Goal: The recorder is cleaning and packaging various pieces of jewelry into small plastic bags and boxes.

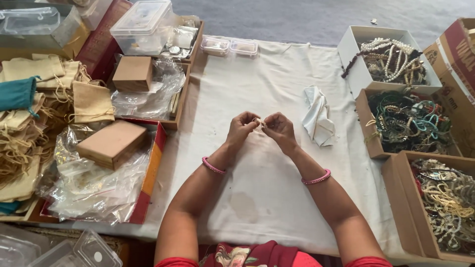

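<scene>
Both hands, left hand (241, 127) and right hand (279, 129), pinch a small pale trinket (259, 124) in a closed grip above the desk (262, 198); brown cardboard boxes (113, 143) left, jewellery-filled cartons (398, 170) right.

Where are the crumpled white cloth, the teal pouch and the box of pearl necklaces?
Crumpled white cloth (317, 116), head view, its middle fold.
Teal pouch (18, 94), head view, its body.
Box of pearl necklaces (354, 69), head view, its left wall.

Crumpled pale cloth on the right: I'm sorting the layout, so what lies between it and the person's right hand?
In the head view, only bare white table cover lies between the crumpled pale cloth and the right hand.
</scene>
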